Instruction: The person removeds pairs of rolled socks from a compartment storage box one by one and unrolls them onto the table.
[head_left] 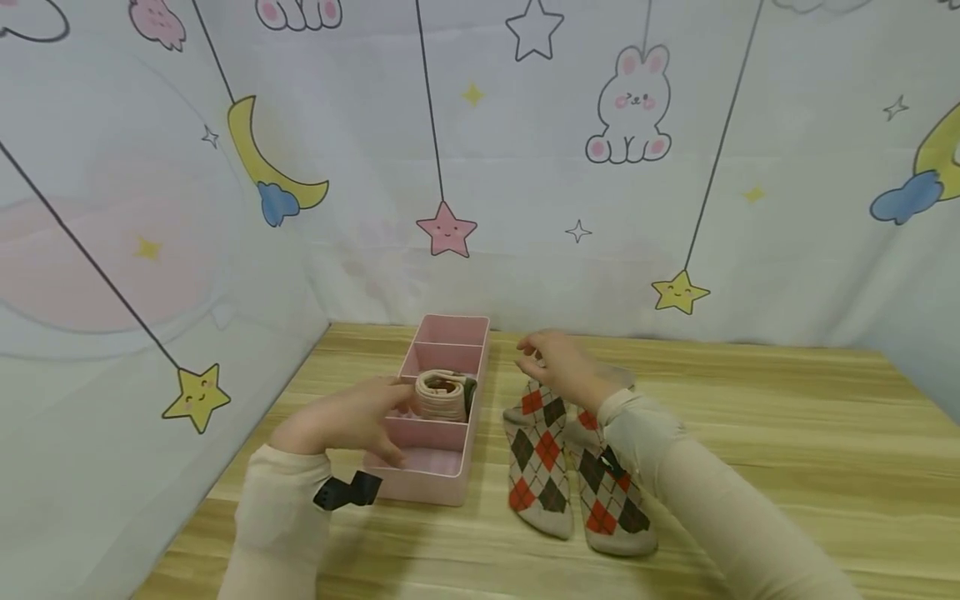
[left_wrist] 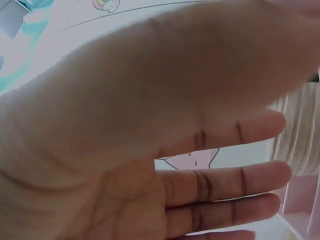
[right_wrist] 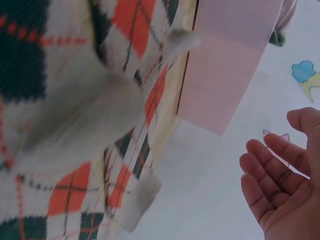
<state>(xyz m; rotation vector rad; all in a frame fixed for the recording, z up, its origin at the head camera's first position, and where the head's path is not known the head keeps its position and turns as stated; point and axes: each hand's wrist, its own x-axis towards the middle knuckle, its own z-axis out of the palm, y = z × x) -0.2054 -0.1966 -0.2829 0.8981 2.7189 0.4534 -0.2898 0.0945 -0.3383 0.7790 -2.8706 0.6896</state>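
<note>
A pink divided box [head_left: 423, 490] stands on the table, with a rolled-up sock bundle [head_left: 441, 402] upright in one compartment. My left hand [head_left: 352, 417] reaches over the box's left side, fingertips close beside the roll; in the left wrist view its fingers [left_wrist: 225, 185] are extended and spread apart. Two argyle socks lie flat to the right of the box: a left sock [head_left: 543, 458] and a right sock [head_left: 600, 500], beige with red and dark green diamonds. My right hand [head_left: 566, 367] is above their far ends, partly hiding them. Nothing is between its loosely bent fingers [right_wrist: 275, 172].
The wood-grain table [head_left: 787, 442] reaches to a white curtain [head_left: 525, 283] printed with stars, moons and rabbits at the back and sides. A black strap piece [head_left: 348, 490] sticks out from the left sleeve. The box has other compartments in front of and behind the roll.
</note>
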